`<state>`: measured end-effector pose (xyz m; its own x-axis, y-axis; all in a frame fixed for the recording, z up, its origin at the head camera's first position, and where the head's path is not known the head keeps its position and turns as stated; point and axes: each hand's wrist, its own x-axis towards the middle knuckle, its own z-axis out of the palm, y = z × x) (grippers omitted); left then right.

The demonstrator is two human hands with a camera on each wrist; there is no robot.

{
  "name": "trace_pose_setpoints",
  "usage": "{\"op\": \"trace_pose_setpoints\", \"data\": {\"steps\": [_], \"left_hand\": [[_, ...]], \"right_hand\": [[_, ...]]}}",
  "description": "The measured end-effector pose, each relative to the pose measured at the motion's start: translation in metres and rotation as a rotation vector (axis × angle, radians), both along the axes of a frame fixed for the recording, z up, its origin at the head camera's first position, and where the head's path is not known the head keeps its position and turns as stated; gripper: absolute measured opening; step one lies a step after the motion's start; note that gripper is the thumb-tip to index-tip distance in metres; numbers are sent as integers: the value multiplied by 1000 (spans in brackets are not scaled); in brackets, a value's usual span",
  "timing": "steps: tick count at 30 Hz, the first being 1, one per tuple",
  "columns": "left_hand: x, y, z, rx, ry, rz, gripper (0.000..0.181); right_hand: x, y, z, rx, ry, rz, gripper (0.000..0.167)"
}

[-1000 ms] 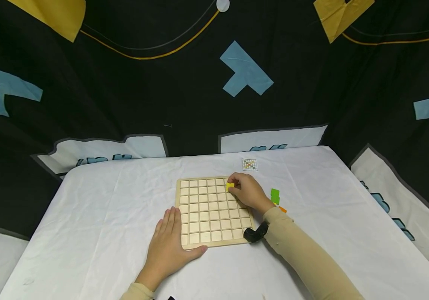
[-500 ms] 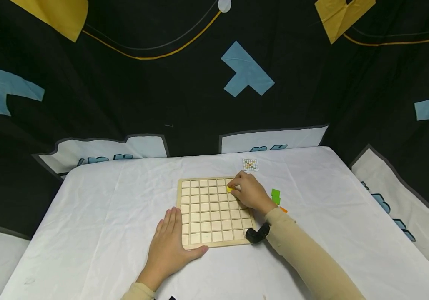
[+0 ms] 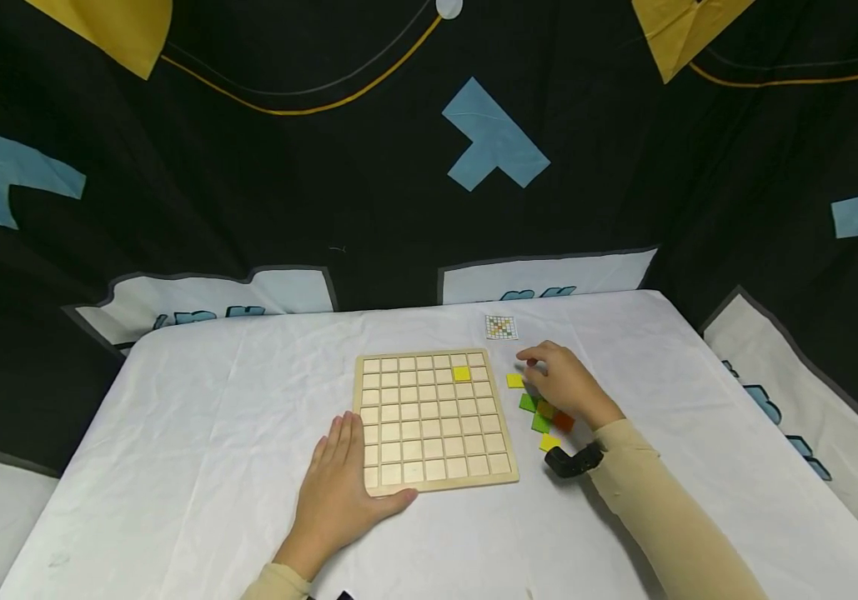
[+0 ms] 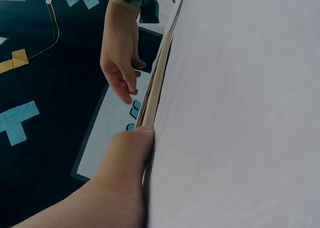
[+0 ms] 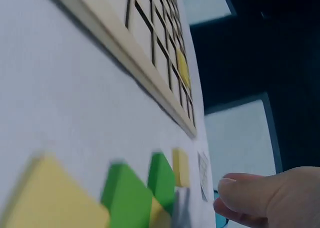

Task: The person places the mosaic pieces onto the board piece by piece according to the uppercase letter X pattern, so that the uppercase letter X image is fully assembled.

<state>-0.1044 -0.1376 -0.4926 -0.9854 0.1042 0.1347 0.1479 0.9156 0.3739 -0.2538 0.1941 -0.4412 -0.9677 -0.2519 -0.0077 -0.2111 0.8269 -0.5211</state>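
Observation:
A wooden grid board [image 3: 432, 450] lies on the table. One yellow square tile [image 3: 462, 373] sits in a cell near its far right corner. My left hand [image 3: 334, 492] rests against the board's left side with straight fingers, its thumb along the near edge. Right of the board, my right hand [image 3: 567, 382] hovers over the loose tiles, fingers loosely bent and apparently holding nothing. By its fingertips lies a yellow tile [image 3: 514, 381]. Green tiles [image 3: 540, 422], an orange tile [image 3: 564, 422] and another yellow tile [image 3: 549, 442] lie below the hand.
A small printed card [image 3: 501, 327] with a coloured grid pattern lies beyond the board. White cloth [image 3: 173, 467] covers the table. Dark patterned curtains [image 3: 286, 192] hang behind it. A black device [image 3: 574, 460] is strapped at the right wrist.
My right hand has let go of the yellow tile, now flat in a board cell, and has moved right over the loose tiles. The left hand stays where it was.

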Motion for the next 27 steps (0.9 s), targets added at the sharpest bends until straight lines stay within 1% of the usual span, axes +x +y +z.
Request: {"op": "trace_pose_setpoints", "data": {"steps": [2,8,13,17,23,27], "left_hand": [[0,0,1,4,0,2,134],[1,1,4,12,-7,6,133],[1,2,4,16,-12,5,133],[0,2,4,10,-4,5,134],[0,2,3,12,-6,1,134],[1,1,2,16,-16,0,134]], "right_hand": [[0,6,0,11,-22,6,35],[0,7,-7,62,-23,70,37],[2,-2,-13,82,-16,29,28],[1,-6,-13,44,-23,12,19],[-1,-13,-8,-52,-29,-7,13],[1,-27,-5,-129,-15,17,11]]}}
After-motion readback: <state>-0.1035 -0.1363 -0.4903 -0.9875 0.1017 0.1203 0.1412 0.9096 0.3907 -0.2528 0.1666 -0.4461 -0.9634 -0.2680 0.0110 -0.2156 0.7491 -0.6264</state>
